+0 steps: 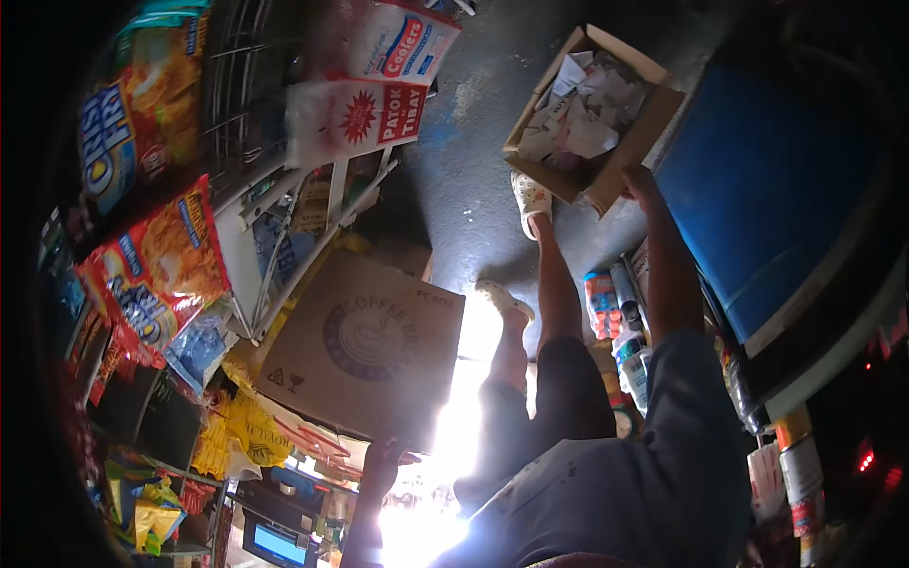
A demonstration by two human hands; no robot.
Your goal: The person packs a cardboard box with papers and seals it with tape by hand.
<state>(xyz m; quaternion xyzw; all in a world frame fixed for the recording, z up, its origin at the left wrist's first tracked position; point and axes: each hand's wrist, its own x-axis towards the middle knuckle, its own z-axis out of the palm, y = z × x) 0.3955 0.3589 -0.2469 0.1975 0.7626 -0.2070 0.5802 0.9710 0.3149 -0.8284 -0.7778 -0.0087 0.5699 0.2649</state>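
Note:
My right hand (639,188) grips the near corner flap of an open cardboard box (625,160). Inside that box lie torn and crumpled paper scraps (579,113). The box is tilted above the floor beside my foot. At the lower left, my left hand (387,458) is at the near edge of a large closed carton (376,348) printed with a coffee cup. Shadow and glare hide most of its fingers, so I cannot tell whether it grips the carton.
Hanging snack packs (160,273) and plastic bags (355,117) line the left, beside a white metal frame (327,227). A blue surface (781,192) borders the right. Bottled goods (603,302) stand near my legs. My feet wear patterned clogs (530,199) on the dark floor (469,170).

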